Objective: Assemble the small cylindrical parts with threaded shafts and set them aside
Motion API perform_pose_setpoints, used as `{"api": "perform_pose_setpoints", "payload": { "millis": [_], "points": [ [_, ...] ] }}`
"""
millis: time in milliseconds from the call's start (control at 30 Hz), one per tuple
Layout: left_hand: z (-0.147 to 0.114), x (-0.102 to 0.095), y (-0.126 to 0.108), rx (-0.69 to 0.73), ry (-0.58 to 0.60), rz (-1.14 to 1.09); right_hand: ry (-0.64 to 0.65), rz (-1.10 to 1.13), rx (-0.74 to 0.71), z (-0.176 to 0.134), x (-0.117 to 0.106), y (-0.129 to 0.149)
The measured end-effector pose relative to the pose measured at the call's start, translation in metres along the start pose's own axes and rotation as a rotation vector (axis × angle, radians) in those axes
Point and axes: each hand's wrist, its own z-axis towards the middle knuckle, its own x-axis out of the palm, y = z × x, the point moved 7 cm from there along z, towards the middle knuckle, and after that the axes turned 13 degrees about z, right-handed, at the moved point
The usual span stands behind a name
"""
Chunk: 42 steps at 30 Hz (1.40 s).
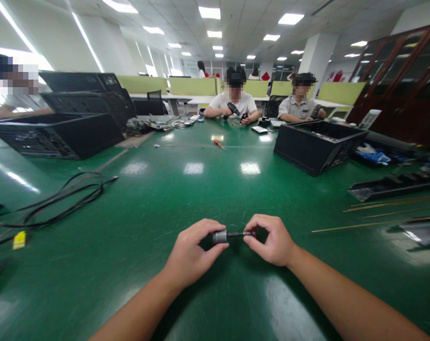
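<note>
Between my two hands, just above the green table (186, 199), is a small part made of a grey cylinder (220, 237) and a thin dark shaft (235, 234). My left hand (193, 251) pinches the cylinder between thumb and fingers. On the other side, my right hand (273, 241) grips the dark, ridged end (249, 233) of the shaft with thumb and forefinger. The part lies about level, cylinder to the left. What exactly it is I cannot make out; fingers hide some of its right end.
Black cables (94, 189) with a yellow tag (19, 240) lie at left. An orange screwdriver (218, 143) is farther back. Black computer cases (300, 149) stand right and left. Thin rods (343, 227) lie at right. Across the table, a person holds a power drill (233, 109).
</note>
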Motion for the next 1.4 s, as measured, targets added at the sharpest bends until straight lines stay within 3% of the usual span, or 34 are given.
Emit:
{"api": "perform_pose_setpoints", "payload": {
  "millis": [1400],
  "points": [
    [0.0004, -0.0043, 0.0018, 0.001, -0.016, 0.028, -0.013, 0.013, 0.014, 0.0011, -0.0069, -0.0042]
  ]
}}
